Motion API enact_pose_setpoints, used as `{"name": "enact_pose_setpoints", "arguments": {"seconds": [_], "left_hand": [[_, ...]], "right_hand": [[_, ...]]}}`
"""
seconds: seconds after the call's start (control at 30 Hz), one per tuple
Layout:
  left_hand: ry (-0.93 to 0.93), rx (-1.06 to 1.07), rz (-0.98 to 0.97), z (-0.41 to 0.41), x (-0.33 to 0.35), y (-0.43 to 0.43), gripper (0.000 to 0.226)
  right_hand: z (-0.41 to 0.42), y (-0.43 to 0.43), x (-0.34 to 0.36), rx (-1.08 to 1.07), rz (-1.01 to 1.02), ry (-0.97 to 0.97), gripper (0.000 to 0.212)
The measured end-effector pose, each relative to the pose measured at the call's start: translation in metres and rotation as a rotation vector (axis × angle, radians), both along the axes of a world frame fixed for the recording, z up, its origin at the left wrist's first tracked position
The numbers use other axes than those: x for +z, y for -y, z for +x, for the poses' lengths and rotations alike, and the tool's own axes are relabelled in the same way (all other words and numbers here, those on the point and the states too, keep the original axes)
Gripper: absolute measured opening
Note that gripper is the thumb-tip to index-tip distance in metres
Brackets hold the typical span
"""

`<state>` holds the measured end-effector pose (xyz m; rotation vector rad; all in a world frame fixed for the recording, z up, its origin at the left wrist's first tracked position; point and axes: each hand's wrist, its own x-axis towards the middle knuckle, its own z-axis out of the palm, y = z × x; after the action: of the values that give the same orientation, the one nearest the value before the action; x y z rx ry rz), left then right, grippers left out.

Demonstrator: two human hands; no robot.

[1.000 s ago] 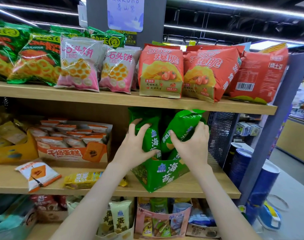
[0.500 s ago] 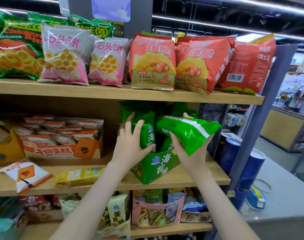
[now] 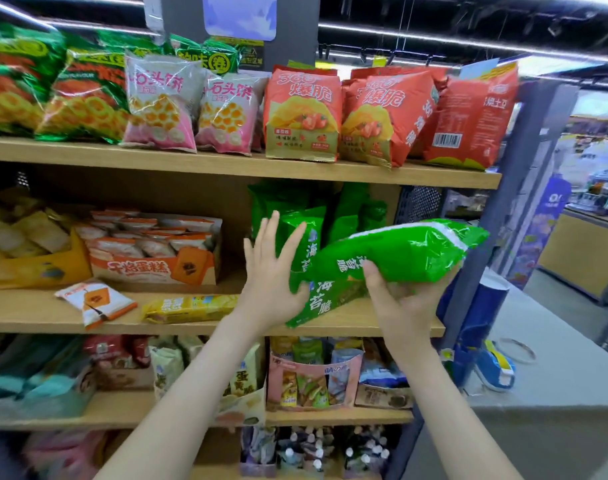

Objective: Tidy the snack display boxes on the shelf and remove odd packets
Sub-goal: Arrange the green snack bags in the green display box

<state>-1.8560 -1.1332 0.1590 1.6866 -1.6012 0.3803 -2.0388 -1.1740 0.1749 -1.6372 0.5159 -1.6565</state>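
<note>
Though full, wooden shelf [image 3: 35, 315]; dark shop ceiling [image 3: 468, 22].

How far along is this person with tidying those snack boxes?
Early, it seems. Looking done: the orange display box holds orderly rows. In hand: the right hand has a green packet in its grip, out of the green display box, while the left hand presses flat on the packets there. Left: an orange-and-white packet and a yellow packet lie loose on the shelf.
</note>
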Motion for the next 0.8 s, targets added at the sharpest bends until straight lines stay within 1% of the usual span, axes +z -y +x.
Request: {"name": "enact_pose_setpoints", "arguments": {"seconds": [0.07,0.13,0.17,0.27,0.33,0.4,0.47,0.5,0.57,0.6,0.63,0.7,0.8], "left_hand": [[-0.05,-0.13,0.02,-0.025,-0.009,-0.024,0.09],[-0.069,-0.183,0.072,-0.053,-0.023,-0.046,0.089],[-0.099,-0.176,0.106,-0.068,-0.031,-0.055,0.088],[-0.305,-0.078,0.261,-0.1,-0.055,-0.078,0.089],[-0.405,-0.016,0.341,-0.106,-0.073,-0.098,0.082],[-0.557,-0.032,0.423,-0.107,-0.093,-0.12,0.073],[-0.69,-0.071,0.551,-0.105,-0.114,-0.14,0.068],[-0.728,-0.08,0.619,-0.104,-0.123,-0.149,0.064],[-0.81,-0.101,0.705,-0.099,-0.141,-0.165,0.054],[-0.882,-0.128,0.722,-0.096,-0.148,-0.171,0.053],[-0.965,-0.155,0.737,-0.094,-0.153,-0.178,0.055],[-1.078,-0.216,0.768,-0.09,-0.157,-0.187,0.058],[-1.141,-0.293,0.826,-0.082,-0.161,-0.198,0.059]], "right_hand": [[-0.013,-0.007,-0.007,0.057,-0.043,0.039,0.063],[-0.025,-0.014,-0.026,0.102,-0.029,-0.056,0.06],[-0.029,-0.018,-0.039,0.161,0.019,-0.106,0.059],[-0.032,-0.037,-0.077,0.332,0.194,-0.329,0.061],[-0.035,-0.053,-0.099,0.443,0.303,-0.446,0.051],[-0.039,-0.065,-0.117,0.519,0.425,-0.429,0.038],[-0.046,-0.069,-0.131,0.52,0.532,-0.369,0.034],[-0.049,-0.07,-0.135,0.502,0.538,-0.384,0.032],[-0.051,-0.07,-0.142,0.493,0.485,-0.518,0.022],[-0.051,-0.07,-0.145,0.511,0.461,-0.589,0.018],[-0.05,-0.071,-0.149,0.515,0.443,-0.641,0.021],[-0.046,-0.075,-0.153,0.503,0.429,-0.671,0.027],[-0.037,-0.078,-0.155,0.449,0.424,-0.696,0.031]]}}
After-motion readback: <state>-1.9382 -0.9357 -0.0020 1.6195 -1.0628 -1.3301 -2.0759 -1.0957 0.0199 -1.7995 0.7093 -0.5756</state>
